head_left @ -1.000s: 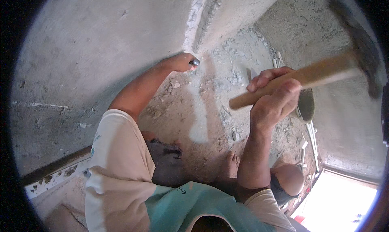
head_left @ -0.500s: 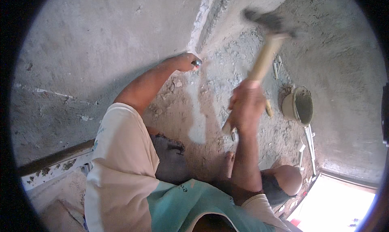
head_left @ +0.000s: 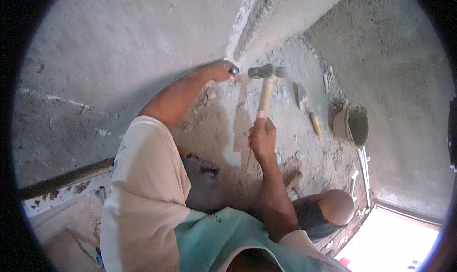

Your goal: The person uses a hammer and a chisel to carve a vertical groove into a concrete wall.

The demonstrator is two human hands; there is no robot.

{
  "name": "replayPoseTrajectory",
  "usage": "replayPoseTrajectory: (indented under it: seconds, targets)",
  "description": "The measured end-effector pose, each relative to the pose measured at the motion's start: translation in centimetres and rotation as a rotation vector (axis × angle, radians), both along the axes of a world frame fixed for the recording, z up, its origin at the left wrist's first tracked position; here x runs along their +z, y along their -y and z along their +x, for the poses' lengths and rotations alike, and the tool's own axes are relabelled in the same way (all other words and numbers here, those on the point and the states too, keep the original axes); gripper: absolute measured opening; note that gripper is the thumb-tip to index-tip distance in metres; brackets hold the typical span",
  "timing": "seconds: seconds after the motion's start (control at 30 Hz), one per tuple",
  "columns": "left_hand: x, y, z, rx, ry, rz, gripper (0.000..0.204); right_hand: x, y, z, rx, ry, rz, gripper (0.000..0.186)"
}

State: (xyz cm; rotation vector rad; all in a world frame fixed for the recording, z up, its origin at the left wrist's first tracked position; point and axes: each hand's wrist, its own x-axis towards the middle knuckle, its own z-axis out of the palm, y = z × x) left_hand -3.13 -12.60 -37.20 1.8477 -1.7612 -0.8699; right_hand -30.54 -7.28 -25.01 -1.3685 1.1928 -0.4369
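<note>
My left hand is closed around a chisel low at the wall's corner, where a rough white groove runs up the wall. Only the chisel's round dark metal end shows; its tip is hidden by the hand. In my right hand is a hammer, gripped by its pale wooden handle. The slightly blurred steel head is just right of the chisel's end, with a small gap between them.
Rubble and dust cover the floor. A trowel with a wooden handle lies right of the hammer. Near the right wall stand a mortar-smeared bucket and white pipes. Bright light fills an opening at lower right.
The hammer has swung down and left from its raised place at upper right to beside the chisel. My left hand stays at the wall; the trowel's blade has come into sight.
</note>
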Motion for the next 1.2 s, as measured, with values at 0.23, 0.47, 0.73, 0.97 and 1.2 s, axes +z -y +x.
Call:
replayPoseTrajectory:
  seconds: [0.23,0.47,0.73,0.97,1.2]
  targets:
    - [0.7,1.3,1.0,0.022,-0.127,0.140,0.018,14.8,4.6,2.3,-0.274,0.564,-0.756,0.049]
    - [1.8,2.1,0.1,0.005,-0.129,0.058,0.018,-2.0,0.2,1.9,-0.041,-0.098,-0.675,0.043]
    - [2.4,1.3,-0.3,0.006,0.050,0.032,0.027,-3.7,-0.5,-1.5,0.060,-0.116,-0.245,0.042]
    - [3.3,2.1,-0.7,0.207,-0.137,-0.016,0.023,0.7,-0.1,-1.3,-0.045,0.078,-0.073,0.040]
    - [2.2,1.7,-1.6,0.122,-0.048,0.032,0.022,5.7,0.1,-1.6,-0.086,0.171,-0.150,0.039]
